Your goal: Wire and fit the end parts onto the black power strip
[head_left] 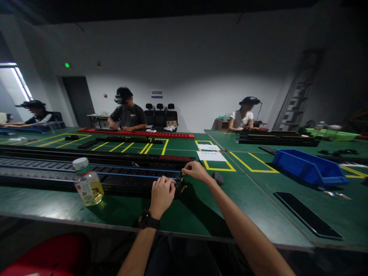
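Green table [250, 188]: open between the black housing [123, 179] and phone [307, 214], save the small black box [218, 178]; near edge passes beneath both forearms;
Housing: long, flat on the table; left end cut off; bottle [89, 186] hides part;
Left hand [163, 191]: curled over its right end; grip cannot be told;
Right hand [195, 171]: fingertips together at that end; anything pinched is too small to tell.

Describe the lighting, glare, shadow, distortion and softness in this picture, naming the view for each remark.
Head view: pale glare on the green table, at lower left and right; head view: dark shadow to the left of the right forearm; head view: ceiling nearly black; head view: leaning door, suggesting wide-angle distortion; head view: ladder hazy and soft.
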`<state>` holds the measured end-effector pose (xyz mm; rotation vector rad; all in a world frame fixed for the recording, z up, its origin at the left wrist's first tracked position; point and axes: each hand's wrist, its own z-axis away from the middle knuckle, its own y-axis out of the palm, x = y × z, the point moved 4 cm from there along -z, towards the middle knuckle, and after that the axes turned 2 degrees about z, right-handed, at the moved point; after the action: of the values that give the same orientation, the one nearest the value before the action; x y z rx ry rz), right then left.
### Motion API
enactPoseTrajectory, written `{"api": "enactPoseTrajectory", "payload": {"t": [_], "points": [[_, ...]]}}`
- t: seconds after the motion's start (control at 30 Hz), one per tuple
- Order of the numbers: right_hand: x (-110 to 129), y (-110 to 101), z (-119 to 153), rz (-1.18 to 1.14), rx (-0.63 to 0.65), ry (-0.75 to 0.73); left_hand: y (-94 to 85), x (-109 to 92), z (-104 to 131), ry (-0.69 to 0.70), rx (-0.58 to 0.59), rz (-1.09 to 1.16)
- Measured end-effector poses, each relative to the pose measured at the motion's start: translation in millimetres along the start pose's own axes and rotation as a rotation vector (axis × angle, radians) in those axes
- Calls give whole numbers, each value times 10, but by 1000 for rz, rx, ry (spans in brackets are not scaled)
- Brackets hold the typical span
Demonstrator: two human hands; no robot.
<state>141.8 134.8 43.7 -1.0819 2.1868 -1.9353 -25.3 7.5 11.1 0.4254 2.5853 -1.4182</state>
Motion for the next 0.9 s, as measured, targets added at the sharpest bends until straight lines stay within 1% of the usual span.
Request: {"api": "enactPoseTrajectory", "payload": {"t": [0.03,0.1,0.13,0.2,0.23,0.27,0.3,0.37,0.4,0.47,0.53,0.6,0.67,0.8,0.9], "points": [[-87,-91,44,69,14,55,0,-3,-1,0,-1,2],[-246,-248,121,230,112,151,-1,-8,-2,-2,-3,4],[-295,-321,141,254,129,170,-2,-9,-3,-3,-4,3],[-330,-444,132,279,44,195,-3,-10,-3,-7,-1,0],[-308,-464,107,274,-6,174,-4,-10,-3,-9,1,-2],[-262,-449,73,262,-44,131,-3,-9,-2,-9,4,-2],[-198,-396,35,243,-55,63,-3,-7,-2,-9,5,-4],[-47,-210,-32,174,-27,-104,-4,-3,-3,-7,5,-9],[6,-104,-58,155,-19,-141,-4,-1,-5,-5,4,-12],[45,94,-97,159,-16,-127,-5,2,-10,-2,3,-18],[14,219,-115,150,-57,-74,-7,3,-15,0,7,-20],[-99,246,-115,129,-129,25,-13,-1,-18,2,8,-21],[-276,189,-104,89,-200,131,-19,-10,-21,2,8,-20],[-754,-52,-66,-68,-316,305,-26,-24,-30,-1,13,-10],[-1117,-224,-11,-114,-385,402,-29,-23,-34,-7,11,-3]]}}
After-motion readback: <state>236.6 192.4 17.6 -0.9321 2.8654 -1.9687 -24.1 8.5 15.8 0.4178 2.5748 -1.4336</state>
